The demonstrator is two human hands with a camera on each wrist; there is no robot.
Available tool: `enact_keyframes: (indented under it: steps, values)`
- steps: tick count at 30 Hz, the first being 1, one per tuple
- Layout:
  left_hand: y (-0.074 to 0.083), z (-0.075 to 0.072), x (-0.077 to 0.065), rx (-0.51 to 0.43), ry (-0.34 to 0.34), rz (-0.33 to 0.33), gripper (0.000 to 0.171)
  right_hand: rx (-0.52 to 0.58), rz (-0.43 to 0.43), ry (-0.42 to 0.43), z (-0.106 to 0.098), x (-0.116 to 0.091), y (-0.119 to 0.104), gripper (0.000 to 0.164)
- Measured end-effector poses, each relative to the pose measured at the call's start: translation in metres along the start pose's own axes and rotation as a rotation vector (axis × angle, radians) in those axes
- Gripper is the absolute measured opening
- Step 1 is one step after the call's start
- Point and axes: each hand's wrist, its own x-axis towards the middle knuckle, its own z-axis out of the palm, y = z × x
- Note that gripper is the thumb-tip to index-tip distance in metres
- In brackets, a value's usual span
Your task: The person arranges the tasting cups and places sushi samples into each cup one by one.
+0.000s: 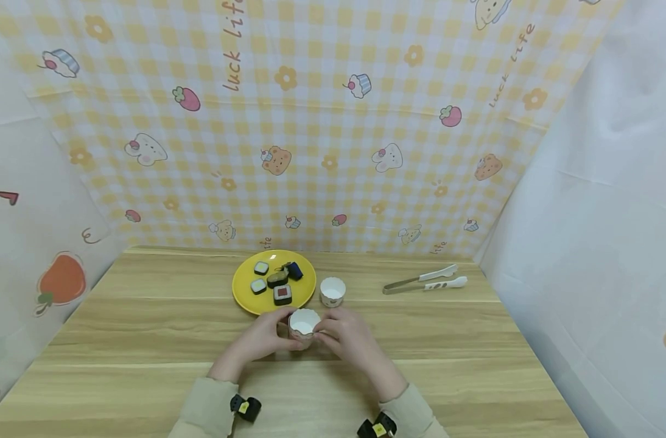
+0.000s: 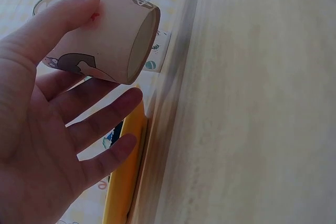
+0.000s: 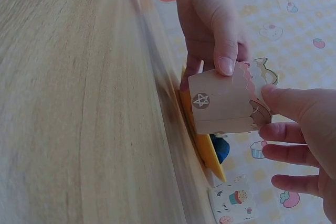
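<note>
A paper baking cup [image 1: 303, 322] with a scalloped rim and printed pictures is held between both hands, raised off the table as the wrist views show. My left hand [image 1: 264, 336] grips its side, thumb [image 2: 63, 22] across the printed wall and fingers beneath. On the opposite side, my right hand [image 1: 346, 336] pinches the scalloped rim between thumb [image 3: 289, 103] and fingers. Just behind the hands stands a second paper cup [image 1: 332, 293], white inside. Beside it lies a yellow plate [image 1: 242, 295] bearing several toy sushi pieces [image 1: 282, 294] and a dark blue item [image 1: 294, 271].
White-handled metal tongs [image 1: 423, 281] lie at the back right of the wooden table [image 1: 448, 365]. A checked cloth [image 1: 322, 121] with cartoon prints hangs behind the table, and white sheets [image 1: 596, 201] hang at both sides.
</note>
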Motion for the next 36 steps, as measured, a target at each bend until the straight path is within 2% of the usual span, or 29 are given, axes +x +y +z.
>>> enact_keyframes:
  steps: [20,36]
  values:
    - [-0.0015,0.0002,0.0008,0.017,0.001,-0.011,0.059,0.001,0.005,0.035,0.0015,-0.0007,0.0016,0.009]
    - [-0.0013,0.0001,0.0001,0.009,0.003,-0.004,0.061,0.023,-0.027,0.085,-0.0015,0.0007,0.0027,0.012]
